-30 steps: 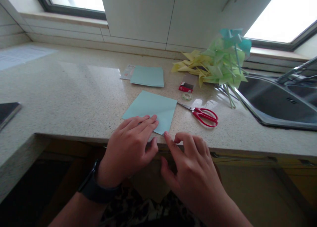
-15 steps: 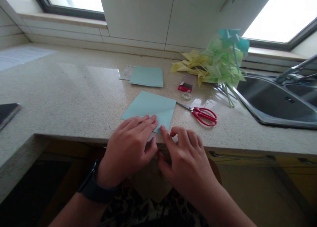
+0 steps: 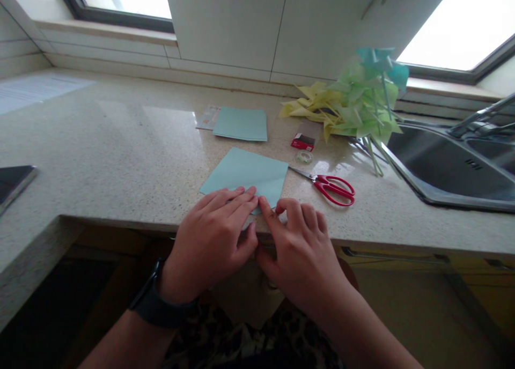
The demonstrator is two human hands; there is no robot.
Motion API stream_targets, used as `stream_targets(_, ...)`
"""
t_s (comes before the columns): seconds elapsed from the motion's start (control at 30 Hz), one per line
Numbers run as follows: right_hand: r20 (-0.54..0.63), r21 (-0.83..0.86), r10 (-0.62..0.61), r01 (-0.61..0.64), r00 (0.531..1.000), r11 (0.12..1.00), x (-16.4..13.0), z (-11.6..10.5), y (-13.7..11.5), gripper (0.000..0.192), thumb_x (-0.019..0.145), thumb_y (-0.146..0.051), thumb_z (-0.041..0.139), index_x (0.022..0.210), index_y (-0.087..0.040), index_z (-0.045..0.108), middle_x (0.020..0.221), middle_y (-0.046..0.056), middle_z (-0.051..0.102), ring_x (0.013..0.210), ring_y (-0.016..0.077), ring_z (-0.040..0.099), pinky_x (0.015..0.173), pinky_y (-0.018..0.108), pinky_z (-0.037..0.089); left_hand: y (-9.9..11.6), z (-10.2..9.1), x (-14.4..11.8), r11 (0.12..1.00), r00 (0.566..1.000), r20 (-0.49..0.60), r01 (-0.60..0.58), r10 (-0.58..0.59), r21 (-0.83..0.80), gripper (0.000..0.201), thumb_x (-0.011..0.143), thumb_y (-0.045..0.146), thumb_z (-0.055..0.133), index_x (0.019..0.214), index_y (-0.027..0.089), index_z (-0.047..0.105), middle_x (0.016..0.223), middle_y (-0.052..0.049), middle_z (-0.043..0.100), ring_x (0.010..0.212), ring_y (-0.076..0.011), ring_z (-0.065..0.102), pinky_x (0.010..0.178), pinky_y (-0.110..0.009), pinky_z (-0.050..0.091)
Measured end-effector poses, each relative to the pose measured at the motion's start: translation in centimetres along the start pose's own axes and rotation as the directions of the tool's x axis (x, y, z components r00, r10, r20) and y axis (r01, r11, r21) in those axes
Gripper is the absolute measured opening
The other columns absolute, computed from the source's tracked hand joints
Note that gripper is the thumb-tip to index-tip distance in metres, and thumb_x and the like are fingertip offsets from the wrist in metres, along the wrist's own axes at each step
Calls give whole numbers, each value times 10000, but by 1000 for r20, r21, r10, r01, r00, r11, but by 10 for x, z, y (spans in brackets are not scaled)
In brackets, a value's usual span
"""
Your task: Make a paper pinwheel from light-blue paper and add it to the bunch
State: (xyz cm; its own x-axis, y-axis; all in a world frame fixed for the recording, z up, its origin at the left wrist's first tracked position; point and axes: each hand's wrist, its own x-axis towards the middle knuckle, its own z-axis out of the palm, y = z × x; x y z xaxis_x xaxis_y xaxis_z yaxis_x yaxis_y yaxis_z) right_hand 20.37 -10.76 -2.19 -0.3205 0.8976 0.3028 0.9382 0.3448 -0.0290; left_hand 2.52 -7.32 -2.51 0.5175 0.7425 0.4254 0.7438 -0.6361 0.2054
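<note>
Likely a home kitchen: a speckled stone countertop [image 3: 120, 160], a steel sink [image 3: 450, 176] with faucet [image 3: 480, 117], windows above.

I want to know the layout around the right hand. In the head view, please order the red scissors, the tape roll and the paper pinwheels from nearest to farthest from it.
From the right hand:
1. Red scissors, on the counter just right of it.
2. Tape roll, behind the scissors' blades.
3. Paper pinwheels, at the back right near the sink.

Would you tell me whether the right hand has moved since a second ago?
Yes. The right hand has slid left toward the left hand, onto the light blue paper's near corner.
</note>
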Motion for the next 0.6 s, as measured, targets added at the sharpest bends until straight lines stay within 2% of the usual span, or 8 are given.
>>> stream_targets(0.23, 9, 15, -3, 3, 1000, 1000, -1, 1, 1, 675, 867, -410, 654, 1484, -172, 516, 1141, 132, 589, 1009, 330, 503, 881, 482, 403, 0, 2, 0, 1000, 1000, -23, -1, 1, -4, 395, 911, 218, 542, 1286, 139, 638, 1396, -89, 656, 1280, -275, 594, 1098, -484, 459)
stream_targets(0.33, 12, 31, -1, 1, 1000, 1000, 0, 1, 2, 678, 851, -435, 668, 1466, -183, 537, 1132, 130, 587, 1007, 333, 503, 881, 488, 404, 3, 1, -2, 1000, 996, -84, -13, 12, -10, 335, 914, 185, 551, 1229, 170, 665, 1389, -96, 650, 1314, -282, 565, 1138, -501, 418)
stream_targets(0.43, 16, 55, 1, -2, 1000, 999, 1, 0, 3, 647, 865, -437, 649, 1455, -189, 552, 1114, 132, 591, 998, 333, 506, 874, 489, 409, 8, 1, -5, 999, 989, -149, -27, 23, -25, 311, 912, 146, 569, 1194, 187, 694, 1293, -82, 690, 1296, -277, 568, 1176, -509, 372)
stream_targets(0.5, 28, 72, 5, -8, 1000, 997, 2, -1, 4, 633, 870, -420, 641, 1453, -188, 556, 1106, 134, 592, 992, 331, 507, 870, 488, 415, 12, 3, -7, 999, 988, -152, -25, 18, -47, 306, 918, 131, 566, 1195, 159, 695, 1201, -78, 724, 1227, -268, 605, 1154, -493, 404)
stream_targets(0.6, 27, 93, 13, -16, 1000, 996, 4, -2, 5, 643, 855, -402, 651, 1454, -186, 558, 1106, 136, 588, 994, 331, 510, 879, 497, 423, 15, 8, -8, 998, 988, -153, -3, -6, -58, 302, 928, 123, 552, 1197, 118, 689, 1172, -94, 736, 1153, -271, 637, 1073, -476, 481)
